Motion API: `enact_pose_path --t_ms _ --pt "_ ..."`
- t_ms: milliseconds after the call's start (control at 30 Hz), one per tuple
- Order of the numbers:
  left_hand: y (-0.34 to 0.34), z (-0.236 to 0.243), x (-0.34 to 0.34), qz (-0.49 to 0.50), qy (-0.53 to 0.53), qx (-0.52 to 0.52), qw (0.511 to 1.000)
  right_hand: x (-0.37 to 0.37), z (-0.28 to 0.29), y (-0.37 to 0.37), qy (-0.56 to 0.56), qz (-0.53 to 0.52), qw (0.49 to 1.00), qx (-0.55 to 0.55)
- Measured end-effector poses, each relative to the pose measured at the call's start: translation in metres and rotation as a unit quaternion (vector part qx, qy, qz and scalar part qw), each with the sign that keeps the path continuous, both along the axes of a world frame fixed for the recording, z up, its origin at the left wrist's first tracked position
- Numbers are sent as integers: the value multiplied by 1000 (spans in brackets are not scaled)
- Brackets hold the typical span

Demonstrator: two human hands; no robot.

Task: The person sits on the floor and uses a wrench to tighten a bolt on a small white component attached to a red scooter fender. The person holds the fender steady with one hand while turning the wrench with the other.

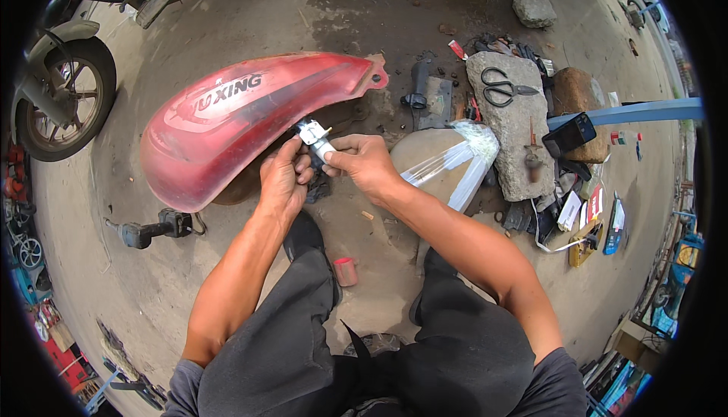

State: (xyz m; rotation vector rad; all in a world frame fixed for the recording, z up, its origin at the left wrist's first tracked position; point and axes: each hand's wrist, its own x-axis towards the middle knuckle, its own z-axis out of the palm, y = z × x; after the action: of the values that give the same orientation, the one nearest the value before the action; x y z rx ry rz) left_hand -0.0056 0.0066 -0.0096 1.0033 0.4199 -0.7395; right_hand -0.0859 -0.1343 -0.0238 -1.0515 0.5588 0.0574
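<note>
My right hand [364, 163] grips a small silver-and-white cylindrical fitting [314, 135] at the lower edge of a red motorcycle fuel tank [189, 144]. Beside it, my left hand [284, 178] has its thumb and fingers pinched; what they hold is hidden. The tank lies on its side, tapering to a bracket at the right. Right of my hands is a rounded object [417, 159] partly wrapped in clear plastic. Between my feet is a small pink cylinder [345, 271].
A motorcycle front wheel [92, 102] is at upper left, above a dark metal part [155, 229]. On the right, a concrete slab [493, 68] bears scissors [500, 97], beside a phone [569, 135], rocks [533, 9], blue bar [652, 111] and scattered small packages [569, 211].
</note>
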Motion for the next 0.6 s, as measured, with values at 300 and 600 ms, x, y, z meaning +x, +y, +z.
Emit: enact_pose_path --t_ms 300,600 --pt "-9 7 -4 16 -2 5 1000 -1 -2 1 -12 -39 999 11" --pt "-4 2 0 6 -8 9 1000 1 -1 5 -11 -38 999 9"
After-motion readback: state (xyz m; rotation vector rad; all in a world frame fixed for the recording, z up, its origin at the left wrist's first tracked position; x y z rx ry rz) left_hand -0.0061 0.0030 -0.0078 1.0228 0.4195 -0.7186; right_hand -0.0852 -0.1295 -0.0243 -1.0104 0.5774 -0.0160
